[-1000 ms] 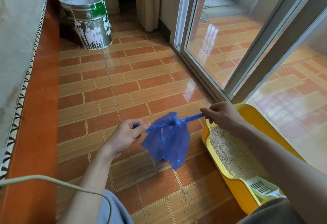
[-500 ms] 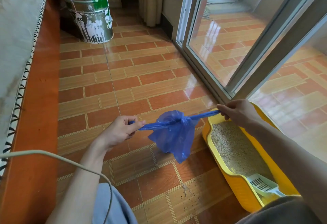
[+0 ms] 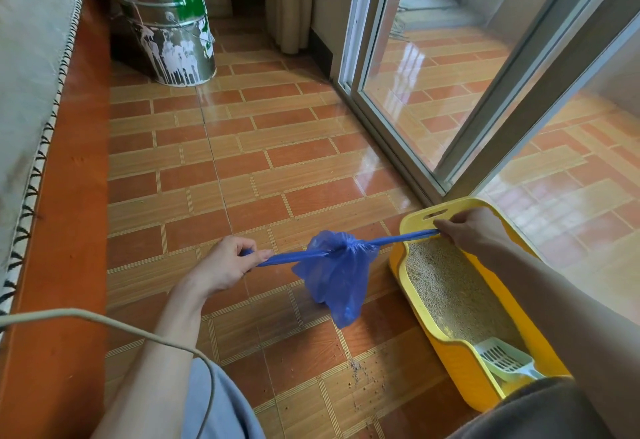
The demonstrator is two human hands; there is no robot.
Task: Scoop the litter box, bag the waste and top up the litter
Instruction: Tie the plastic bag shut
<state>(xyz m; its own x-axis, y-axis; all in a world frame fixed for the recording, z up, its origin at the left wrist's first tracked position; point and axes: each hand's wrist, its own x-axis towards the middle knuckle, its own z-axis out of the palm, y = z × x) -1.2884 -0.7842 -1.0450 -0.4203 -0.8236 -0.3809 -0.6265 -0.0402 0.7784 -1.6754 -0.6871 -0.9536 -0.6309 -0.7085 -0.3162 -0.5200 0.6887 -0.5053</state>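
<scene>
I am on the bagging step: my left hand (image 3: 227,265) and right hand (image 3: 465,227) each pinch a twisted end of the blue bag (image 3: 334,277), knotted and hanging above the floor beside the litter box (image 3: 412,224). Next, I judge, topping up litter.

On the floor I count one yellow litter box (image 3: 460,366) with one pale scoop (image 3: 504,360) inside, one blue bag (image 3: 334,274) between two hands (image 3: 225,265) (image 3: 471,229), one paint-streaked bucket (image 3: 166,24), and one loose cord (image 3: 114,319).
</scene>
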